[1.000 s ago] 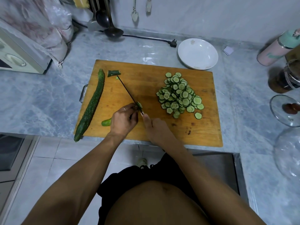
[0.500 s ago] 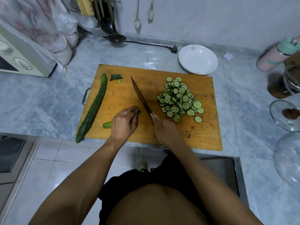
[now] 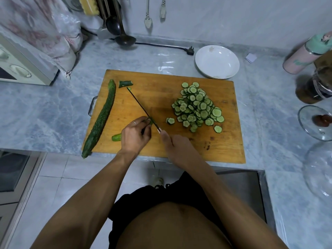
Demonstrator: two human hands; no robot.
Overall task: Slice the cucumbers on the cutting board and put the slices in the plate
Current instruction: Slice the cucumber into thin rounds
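**Knife down on the cucumber, plate waiting behind the board**

I stand at a grey marbled surface (image 3: 53,112) with a wooden cutting board (image 3: 161,94) lying square in front of me. My left hand (image 3: 134,135) curls over the cucumber I am cutting (image 3: 116,137), fingers tucked, pinning it to the board; only its pale green end shows past my palm on the left. My right hand (image 3: 177,146) is closed round the handle of the knife (image 3: 140,106), whose thin blade runs away from me and to the left, its edge down against the cucumber right at my left fingertips.

A heap of cucumber slices (image 3: 196,106) lies on the right half of the board, with a few loose ones at its near edge. A whole cucumber (image 3: 102,117) lies along the board's left edge, its near tip hanging past the front corner. A short cut-off end piece (image 3: 125,83) sits at the far left, near the knife tip.

The white plate (image 3: 217,62) rests on the surface just beyond the board's far right corner, holding no slices. A glass lid (image 3: 316,123) lies off to the right.
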